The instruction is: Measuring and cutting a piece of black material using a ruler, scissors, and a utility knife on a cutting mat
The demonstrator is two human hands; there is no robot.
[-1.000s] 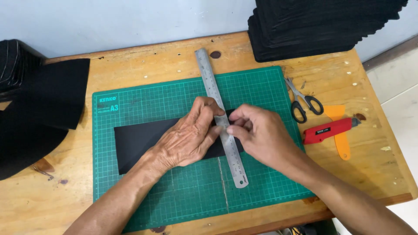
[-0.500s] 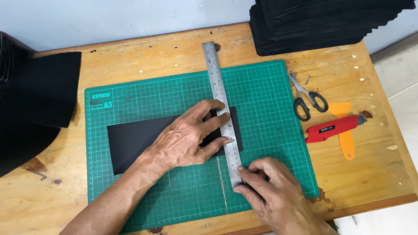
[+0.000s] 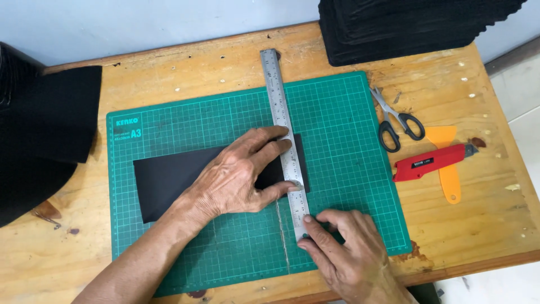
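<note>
While the left hand (image 3: 236,177) presses flat on the steel ruler (image 3: 286,141) across the black sheet (image 3: 169,180) on the green mat (image 3: 337,112), the right hand (image 3: 343,253) pinches the ruler's near end; whether the sheet is cut through, I cannot tell.

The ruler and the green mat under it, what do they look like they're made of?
The ruler looks like steel: brushed silver-grey, thin, with fine engraved marks and a dull sheen. The left hand presses it flat; the right hand touches its near end. The green mat looks like matte rubbery plastic or vinyl, with a printed pale grid and a worn cut line; the exact material is unclear.
</note>
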